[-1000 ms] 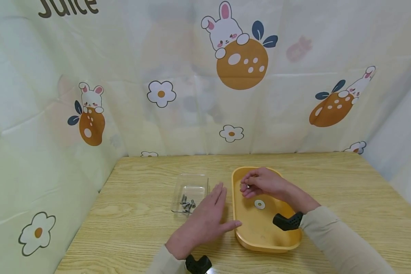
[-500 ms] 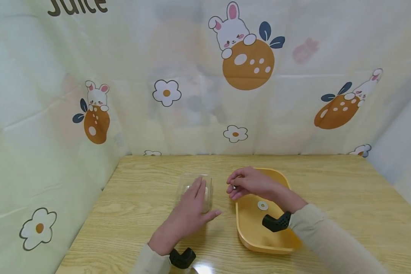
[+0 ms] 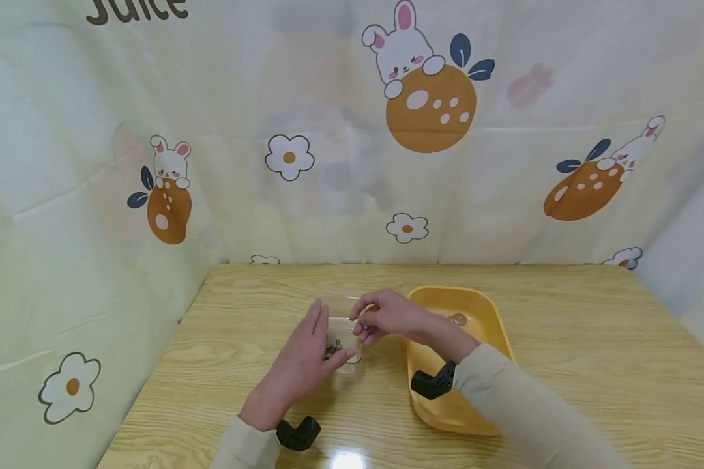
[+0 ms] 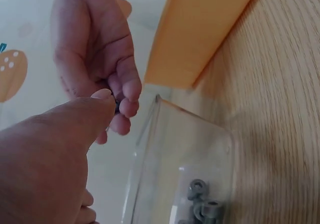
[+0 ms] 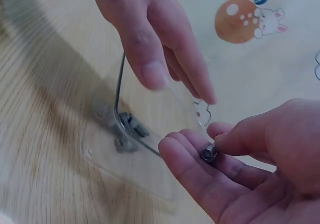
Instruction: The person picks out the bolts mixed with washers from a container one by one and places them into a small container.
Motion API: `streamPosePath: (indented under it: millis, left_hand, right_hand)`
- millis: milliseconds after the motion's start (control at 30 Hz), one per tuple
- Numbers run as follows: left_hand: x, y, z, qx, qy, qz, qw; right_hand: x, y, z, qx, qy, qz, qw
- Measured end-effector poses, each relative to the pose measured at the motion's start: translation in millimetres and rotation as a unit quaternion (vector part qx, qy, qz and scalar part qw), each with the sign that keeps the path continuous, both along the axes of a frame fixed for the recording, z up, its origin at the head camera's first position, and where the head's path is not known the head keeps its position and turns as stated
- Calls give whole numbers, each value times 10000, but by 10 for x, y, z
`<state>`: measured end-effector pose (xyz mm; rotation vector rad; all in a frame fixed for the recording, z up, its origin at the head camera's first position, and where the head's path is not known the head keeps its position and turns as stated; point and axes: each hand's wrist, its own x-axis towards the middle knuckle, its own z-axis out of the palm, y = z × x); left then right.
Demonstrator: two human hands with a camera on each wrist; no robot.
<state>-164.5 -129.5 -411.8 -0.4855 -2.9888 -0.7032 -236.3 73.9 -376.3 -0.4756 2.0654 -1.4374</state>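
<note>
My right hand [image 3: 390, 317] pinches a small metal socket-head bolt [image 5: 209, 153] between thumb and fingers. It is at the right side of a clear plastic box [image 4: 200, 134], near the rim. Inside the box lie several similar bolts [image 4: 205, 204], partly covered by my left hand in the head view. My left hand [image 3: 299, 355] is at the box's left side, fingers straight and thumb stretched toward the right. Nothing shows in its grasp; whether it touches the box I cannot tell.
A yellow tray [image 3: 419, 397] stands right of the box, with my right forearm across it. A shiny round disc [image 3: 458, 319] lies toward its far end. Behind the wooden table [image 3: 211, 391] hangs a printed curtain [image 3: 328, 208].
From over the tray, my right hand has moved left to the clear box, carrying the bolt. My left hand has also shifted left, from between tray and box to the box's left side.
</note>
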Motion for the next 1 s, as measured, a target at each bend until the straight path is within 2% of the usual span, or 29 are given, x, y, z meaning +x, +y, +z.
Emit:
streamPosePath:
  millis: [167,300,400,500,600,733,1000]
  left_hand:
    - [-16,-36,-44,-78,35,-5,10000]
    - [-26,-47,-85,-151,38,-60,9999]
    - [-29,-50,-108,-175,96,-96,9998]
    - [-28,-55,-118,-171,125,-95,9997]
    - [-27,-61,-114,-142,133,-99,9998]
    - [-26,-65,-120,-56,169,-155,9997]
    - [-17,-72,-122,34,177,-194,9996]
  right_hand:
    - [-12,-151,-8,219,143,-55,9996]
    - [-18,-259,-18,580,494,-176,9969]
    - [-21,-341,-34,992,856,-223,9911]
    - [-25,-428,-52,1489,1335,-61,9798]
    - [-22,-501,-56,2038,1942,231,9593]
    - [-8,-566,-43,2618,2423,466,9331]
    - [-7,-644,-19,3238,2533,723,9087]
